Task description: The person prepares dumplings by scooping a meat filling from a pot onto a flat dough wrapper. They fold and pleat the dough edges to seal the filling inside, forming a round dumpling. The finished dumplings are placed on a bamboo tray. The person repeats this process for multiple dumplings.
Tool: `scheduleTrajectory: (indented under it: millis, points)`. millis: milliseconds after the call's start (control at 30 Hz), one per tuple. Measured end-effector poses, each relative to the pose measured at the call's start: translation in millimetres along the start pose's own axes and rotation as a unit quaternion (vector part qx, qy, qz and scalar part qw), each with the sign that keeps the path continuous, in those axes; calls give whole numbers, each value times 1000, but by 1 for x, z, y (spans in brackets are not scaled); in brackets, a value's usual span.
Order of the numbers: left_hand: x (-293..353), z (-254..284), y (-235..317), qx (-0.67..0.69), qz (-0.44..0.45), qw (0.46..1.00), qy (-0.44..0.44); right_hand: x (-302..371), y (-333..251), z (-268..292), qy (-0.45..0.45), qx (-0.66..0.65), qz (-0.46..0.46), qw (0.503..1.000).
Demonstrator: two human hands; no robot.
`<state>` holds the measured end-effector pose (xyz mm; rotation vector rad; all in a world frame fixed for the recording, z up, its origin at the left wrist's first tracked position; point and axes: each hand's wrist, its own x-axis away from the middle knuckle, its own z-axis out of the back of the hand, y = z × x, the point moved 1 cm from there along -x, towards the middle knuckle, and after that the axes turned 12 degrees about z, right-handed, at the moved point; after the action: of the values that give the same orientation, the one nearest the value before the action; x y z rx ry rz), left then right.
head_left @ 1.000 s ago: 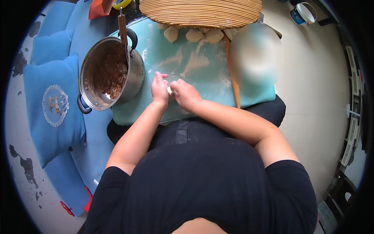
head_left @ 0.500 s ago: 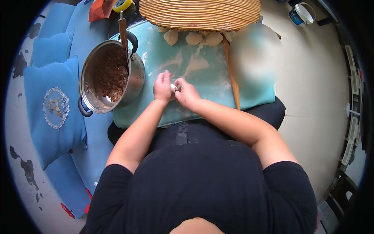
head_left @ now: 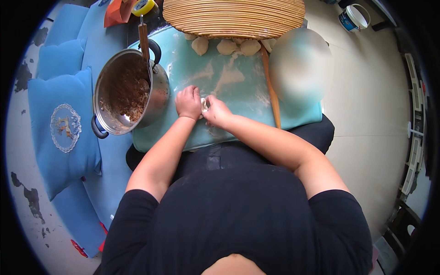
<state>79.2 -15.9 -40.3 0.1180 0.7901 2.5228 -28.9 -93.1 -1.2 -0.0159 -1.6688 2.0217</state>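
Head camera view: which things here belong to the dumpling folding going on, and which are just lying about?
In use:
left hand and right hand, pinching a dumpling wrapper
steel pot of brown filling
floured teal board
dough pieces
woven tray
wooden rolling pin

Lying about:
blue cushion
yellow tape roll
white bucket

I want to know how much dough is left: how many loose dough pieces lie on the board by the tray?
3 dough pieces show plainly on the board: the left piece, the middle piece, the right piece. A fourth may peek out further right; the woven tray may hide others.
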Motion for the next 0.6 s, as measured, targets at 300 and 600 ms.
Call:
scheduleTrajectory:
  millis: [300, 600]
  points:
    - [32, 6, 6, -68, -89, 992, 66, 20, 20, 6, 26, 87, 198, 976]
    - [2, -5, -2, 109, 65, 990, -57, -8, 21, -7, 18, 45, 45, 998]
